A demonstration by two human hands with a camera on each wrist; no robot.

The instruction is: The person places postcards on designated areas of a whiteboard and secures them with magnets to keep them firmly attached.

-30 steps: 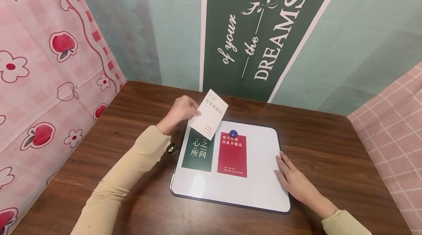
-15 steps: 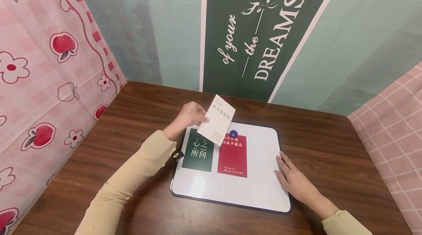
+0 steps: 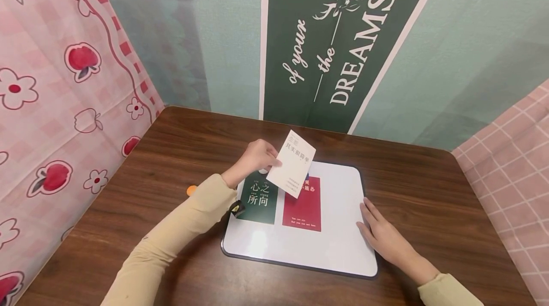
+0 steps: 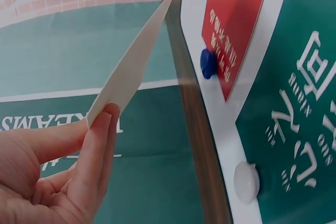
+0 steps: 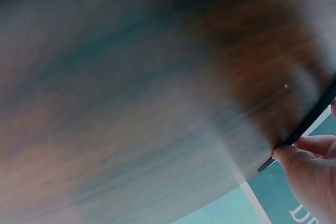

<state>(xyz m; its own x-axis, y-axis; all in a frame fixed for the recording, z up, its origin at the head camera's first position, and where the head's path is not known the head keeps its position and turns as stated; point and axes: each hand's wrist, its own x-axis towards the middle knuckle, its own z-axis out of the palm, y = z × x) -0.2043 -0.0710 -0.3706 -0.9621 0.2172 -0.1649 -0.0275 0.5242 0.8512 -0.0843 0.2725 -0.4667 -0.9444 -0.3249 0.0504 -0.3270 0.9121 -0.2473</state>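
Observation:
My left hand (image 3: 260, 157) pinches a white printed card (image 3: 293, 163) between thumb and fingers, tilted above the whiteboard (image 3: 339, 244). In the left wrist view this card (image 4: 131, 66) shows nearly edge-on. Below it a green card (image 3: 259, 206) and a red card (image 3: 302, 210) lie side by side on the board, the red one's top partly hidden. A blue magnet (image 4: 208, 63) sits at the top of the red card, a white magnet (image 4: 247, 182) at the top of the green one. My right hand (image 3: 383, 237) rests on the board's right edge with fingers extended.
The whiteboard lies on a brown wooden table (image 3: 429, 191). An orange round piece (image 3: 191, 190) is on the table beside the left sleeve. Curtains with prints (image 3: 231, 34) hang behind and at the sides. Much of the right wrist view is blurred tabletop (image 5: 252, 77).
My left hand has moved right and toward me with the white card, which now overlaps the red card's top. The orange piece has come into sight. The right hand has stayed in place.

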